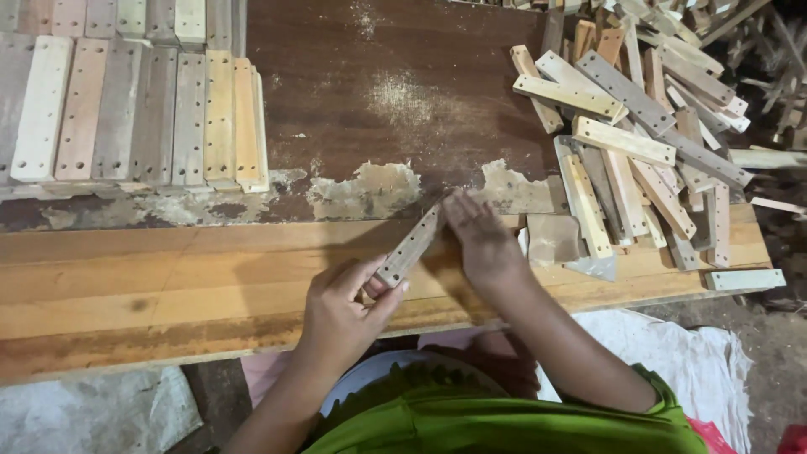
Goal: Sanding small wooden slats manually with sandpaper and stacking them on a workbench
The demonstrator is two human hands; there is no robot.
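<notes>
Worn, dusty desk [395, 109] of dark board, flaking pale along its near edge, with lighter planks in front. Neat rows of drilled slats [134, 109] laid flat at far left; loose heap of similar slats [639, 143] at far right, spilling toward the edge.

Between the two hands, just above the near planks: one narrow wooden slat [409, 249], held up off the desk. Long axis running diagonally, low end near-left, high end far-right. Low end pinched in the left grip [345, 311], thumb and fingers clenched around it. High end met by the fingertips of the right grip [481, 238], palm down, fingers extended rather than curled; resting on or against the tip, not plainly wrapped around it. Hard to tell whether any real hold there. Left grip nearer the body and carrying the piece; right grip closer to the loose heap.

Slat itself: greyish-tan, weathered, flat and thin, with a line of small round holes along its face, matching the stacked pieces in shape.

Green sleeve and pale cloth below the desk edge.
</notes>
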